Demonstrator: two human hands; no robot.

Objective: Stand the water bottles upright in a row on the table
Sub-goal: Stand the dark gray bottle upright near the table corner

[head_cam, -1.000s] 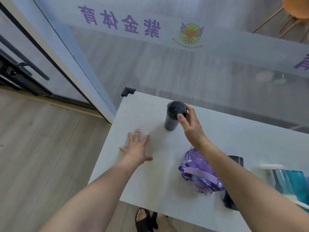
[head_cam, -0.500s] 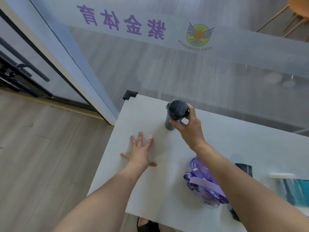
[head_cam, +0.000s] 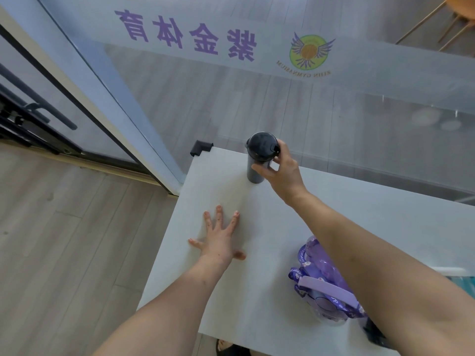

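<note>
A dark grey bottle (head_cam: 254,160) with a black domed lid stands upright near the far left corner of the white table (head_cam: 270,227). My right hand (head_cam: 281,172) grips it just under the lid, thumb in front and fingers behind. My left hand (head_cam: 221,238) lies flat on the tabletop with fingers spread, nearer to me than the bottle and holding nothing. A purple translucent bottle (head_cam: 326,291) with a lilac strap stands at the near right, partly hidden by my right forearm. Behind the arm, a dark bottle (head_cam: 374,334) and a teal one (head_cam: 462,281) show only as slivers.
A glass wall with purple lettering and a round logo (head_cam: 309,51) runs right behind the table's far edge. A black corner guard (head_cam: 200,147) caps the far left corner. Wooden floor and a door frame (head_cam: 108,104) lie to the left. My foot (head_cam: 228,349) shows below the near edge.
My right hand has carried the dark grey bottle farther back toward the table's far edge, still gripping it. The left hand stays flat on the table.
</note>
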